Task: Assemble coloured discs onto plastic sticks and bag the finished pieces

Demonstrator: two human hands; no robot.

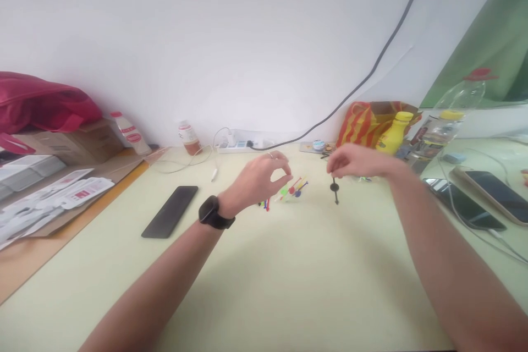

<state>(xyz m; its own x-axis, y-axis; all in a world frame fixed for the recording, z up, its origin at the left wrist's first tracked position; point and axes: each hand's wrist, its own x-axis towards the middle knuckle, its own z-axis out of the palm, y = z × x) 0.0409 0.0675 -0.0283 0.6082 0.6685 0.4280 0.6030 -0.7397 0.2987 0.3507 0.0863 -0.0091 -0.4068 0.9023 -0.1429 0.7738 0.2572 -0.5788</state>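
A thin black plastic arrow with a round disc at its middle [334,187] hangs upright from the pinched fingertips of my right hand [350,160]. My left hand [264,179], with a black watch [215,212] on its wrist, hovers at the left of a small pile of coloured plastic arrows [293,190]. Its thumb and index finger curve toward each other with a gap between the tips. Red, yellow, blue and green pieces show in the pile. Part of the pile is hidden behind my left hand.
On the pale table [297,280], a black phone [170,212] lies left. A power strip [239,146], a drink bottle [188,138] and a yellow bottle [395,133] stand along the wall. Two more phones and a cable [451,195] are at right. Papers [78,192] lie far left.
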